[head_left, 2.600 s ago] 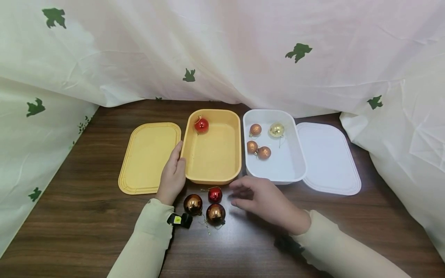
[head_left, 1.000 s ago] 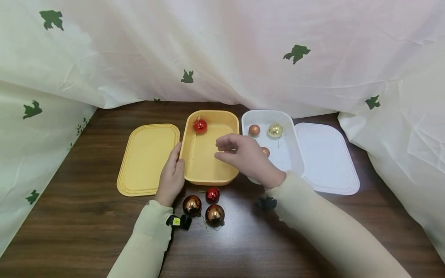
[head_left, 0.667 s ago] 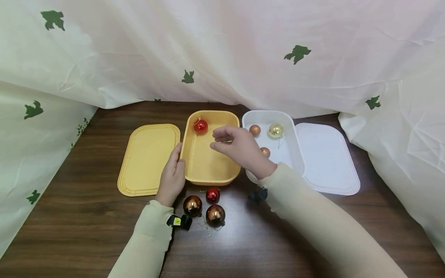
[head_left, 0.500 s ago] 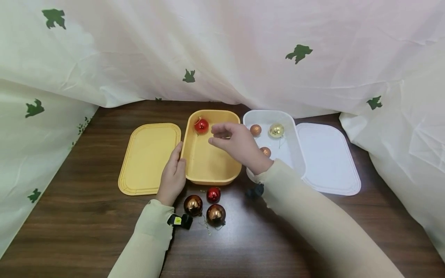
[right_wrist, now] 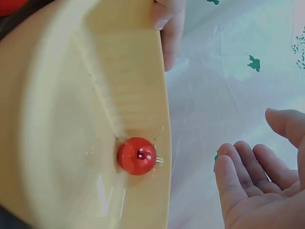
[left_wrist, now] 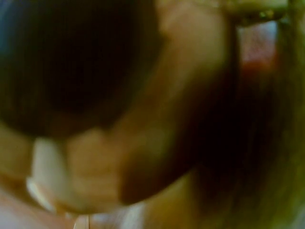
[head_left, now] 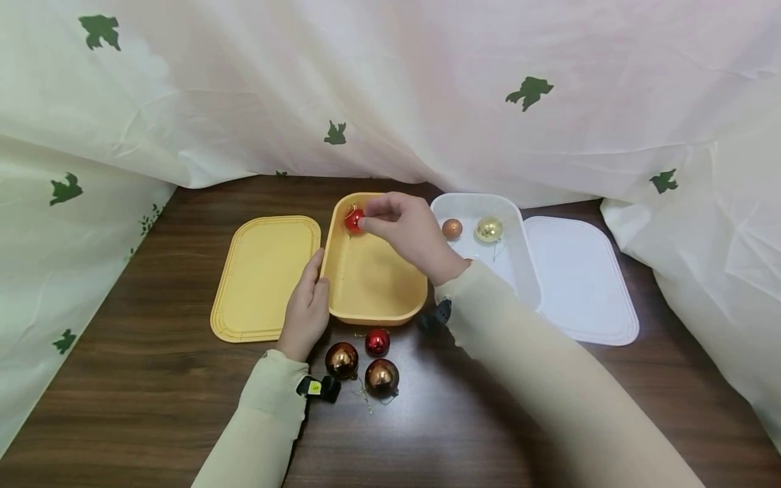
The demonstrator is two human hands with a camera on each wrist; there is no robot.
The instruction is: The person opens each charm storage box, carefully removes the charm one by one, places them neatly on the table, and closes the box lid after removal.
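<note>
My left hand [head_left: 305, 308] rests against the left outer wall of the yellow container [head_left: 376, 318], its fingers straight along the side. Above that container, my right hand [head_left: 411, 230] hovers with nothing in its loosely bent fingers, which spread apart in the right wrist view. Its fingertips overlap the red bauble [head_left: 352, 220] in the head view. That bauble [right_wrist: 137, 156] lies in the container's far left corner, with a gold loop on its cap. In front of the container are another red bauble [head_left: 377, 342] and two shiny brown baubles [head_left: 342, 360]. The left wrist view is blurred.
Right of the yellow container stands a white container [head_left: 532, 298] with a copper bauble [head_left: 452, 229] and a gold one [head_left: 489, 230]; my right arm hides part of it. A yellow lid [head_left: 265, 278] and a white lid [head_left: 582, 281] lie outward. Curtains surround the table.
My right hand has moved from beside the baubles at the front, up over the yellow container, then farther back and left toward the red bauble inside. The left hand has stayed in place.
</note>
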